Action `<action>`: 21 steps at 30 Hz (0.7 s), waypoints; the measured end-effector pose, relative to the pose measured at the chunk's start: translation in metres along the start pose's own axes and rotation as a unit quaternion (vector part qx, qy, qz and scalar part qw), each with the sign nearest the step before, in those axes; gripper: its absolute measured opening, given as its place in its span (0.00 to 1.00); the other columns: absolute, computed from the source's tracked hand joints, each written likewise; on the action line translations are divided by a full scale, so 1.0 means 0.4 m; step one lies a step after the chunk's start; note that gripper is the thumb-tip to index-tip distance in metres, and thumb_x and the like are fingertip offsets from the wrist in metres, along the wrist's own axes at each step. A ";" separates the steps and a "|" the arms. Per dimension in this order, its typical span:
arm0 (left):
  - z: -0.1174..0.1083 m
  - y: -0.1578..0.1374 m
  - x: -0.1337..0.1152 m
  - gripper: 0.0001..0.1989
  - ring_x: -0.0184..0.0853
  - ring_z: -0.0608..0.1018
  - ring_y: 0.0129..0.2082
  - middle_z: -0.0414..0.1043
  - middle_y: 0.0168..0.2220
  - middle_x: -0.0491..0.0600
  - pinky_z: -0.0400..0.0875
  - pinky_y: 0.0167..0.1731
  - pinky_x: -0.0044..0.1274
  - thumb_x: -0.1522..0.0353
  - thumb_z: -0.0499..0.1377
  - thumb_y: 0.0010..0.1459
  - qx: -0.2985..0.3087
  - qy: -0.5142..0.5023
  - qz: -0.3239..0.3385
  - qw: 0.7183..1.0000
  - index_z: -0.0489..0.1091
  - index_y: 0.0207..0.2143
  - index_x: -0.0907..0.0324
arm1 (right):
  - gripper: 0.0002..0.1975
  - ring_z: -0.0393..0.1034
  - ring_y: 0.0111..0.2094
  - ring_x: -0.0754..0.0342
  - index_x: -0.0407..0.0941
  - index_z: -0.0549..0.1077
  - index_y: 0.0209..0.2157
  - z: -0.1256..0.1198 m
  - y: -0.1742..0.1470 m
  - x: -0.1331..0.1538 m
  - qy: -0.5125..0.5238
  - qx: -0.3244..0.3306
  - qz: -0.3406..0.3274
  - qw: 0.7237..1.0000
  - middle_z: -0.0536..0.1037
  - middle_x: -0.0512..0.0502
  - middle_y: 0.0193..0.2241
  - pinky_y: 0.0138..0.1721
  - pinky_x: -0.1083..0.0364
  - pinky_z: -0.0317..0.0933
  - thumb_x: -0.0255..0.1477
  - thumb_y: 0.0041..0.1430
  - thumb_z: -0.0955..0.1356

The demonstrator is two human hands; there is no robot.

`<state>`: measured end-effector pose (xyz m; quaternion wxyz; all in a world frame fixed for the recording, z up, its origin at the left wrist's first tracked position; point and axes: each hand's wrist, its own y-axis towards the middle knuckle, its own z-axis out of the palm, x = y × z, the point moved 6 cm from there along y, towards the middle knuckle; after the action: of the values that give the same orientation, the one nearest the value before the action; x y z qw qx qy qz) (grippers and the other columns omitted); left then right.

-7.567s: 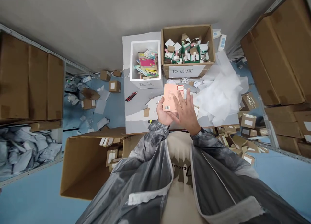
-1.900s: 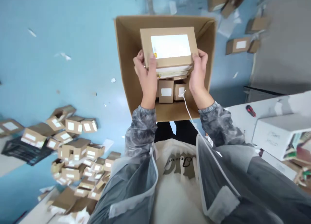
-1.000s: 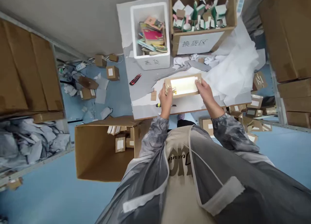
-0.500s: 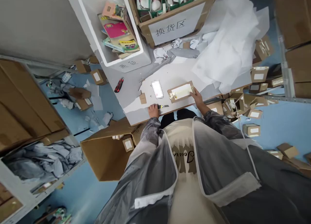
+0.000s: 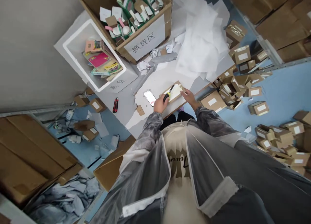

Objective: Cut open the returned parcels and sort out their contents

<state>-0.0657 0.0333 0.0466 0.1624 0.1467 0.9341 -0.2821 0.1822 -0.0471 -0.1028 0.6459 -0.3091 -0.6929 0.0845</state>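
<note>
My left hand [image 5: 160,104] is closed round the yellow and black handle of a utility knife [image 5: 167,96]. The knife's blade points away from me, over a small cardboard box [image 5: 175,99] with a white label and shiny tape. My right hand [image 5: 190,98] grips this box at its right end, fingers on the edge. The box is at the table's near edge; whether the blade touches it I cannot tell. Just left of the box lies a phone [image 5: 150,98] with a lit screen. A red and black utility knife [image 5: 115,105] rests farther left on the table.
A white foam box [image 5: 97,85] of books and a carton [image 5: 143,44] of small boxed goods stand at the back of the table [image 5: 126,112]. White foam wrap [image 5: 201,39] covers its right side. A cardboard scrap [image 5: 140,110] lies near the phone. Boxes [image 5: 212,101] crowd the floor at right.
My left hand has lifted the yellow and black utility knife from the table edge and brought it over the small box. The right hand still holds the box. The view has turned.
</note>
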 end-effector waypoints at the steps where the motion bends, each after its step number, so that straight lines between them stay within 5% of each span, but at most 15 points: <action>1: 0.008 0.049 -0.052 0.24 0.57 0.91 0.59 0.91 0.61 0.62 0.81 0.57 0.35 0.53 0.58 0.89 0.029 0.038 0.024 0.999 0.83 0.72 0.55 | 0.42 0.84 0.71 0.28 0.48 0.88 0.69 0.000 0.002 -0.010 0.003 0.002 -0.006 1.000 0.90 0.38 0.68 0.79 0.32 0.76 0.65 0.71 0.75; 5: 0.039 0.161 -0.178 0.24 0.60 0.90 0.58 0.90 0.60 0.67 0.80 0.58 0.38 0.56 0.57 0.89 0.119 0.176 0.049 0.976 0.83 0.71 0.59 | 0.47 0.83 0.72 0.31 0.46 0.86 0.71 0.003 0.017 -0.057 0.002 -0.008 -0.013 1.000 0.89 0.35 0.70 0.80 0.35 0.75 0.70 0.72 0.71; 9: 0.053 0.156 -0.206 0.25 0.59 0.90 0.59 0.88 0.60 0.69 0.79 0.60 0.39 0.58 0.52 0.90 0.120 0.234 0.039 0.964 0.80 0.73 0.59 | 0.49 0.81 0.72 0.31 0.46 0.83 0.71 0.012 0.034 -0.102 -0.017 -0.035 0.000 0.999 0.87 0.31 0.71 0.79 0.36 0.75 0.72 0.73 0.68; 16: 0.074 0.072 -0.130 0.21 0.59 0.89 0.61 0.87 0.57 0.71 0.80 0.61 0.40 0.67 0.55 0.86 0.154 0.268 0.019 0.951 0.81 0.69 0.63 | 0.29 0.76 0.71 0.30 0.49 0.79 0.62 0.041 0.013 -0.092 -0.040 -0.094 0.026 0.994 0.85 0.28 0.65 0.82 0.32 0.69 0.59 0.82 0.66; 21: 0.000 -0.064 0.017 0.21 0.63 0.91 0.56 0.88 0.54 0.72 0.80 0.61 0.45 0.65 0.56 0.87 0.137 0.232 -0.002 0.963 0.81 0.70 0.63 | 0.21 0.72 0.73 0.28 0.50 0.74 0.57 0.066 -0.024 -0.051 -0.062 -0.133 0.055 0.988 0.81 0.26 0.63 0.84 0.28 0.64 0.52 0.85 0.64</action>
<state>-0.0813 0.0140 0.0562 -0.0811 0.2268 0.8988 -0.3663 0.1536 -0.0583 -0.1189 0.5493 -0.4235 -0.7189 0.0460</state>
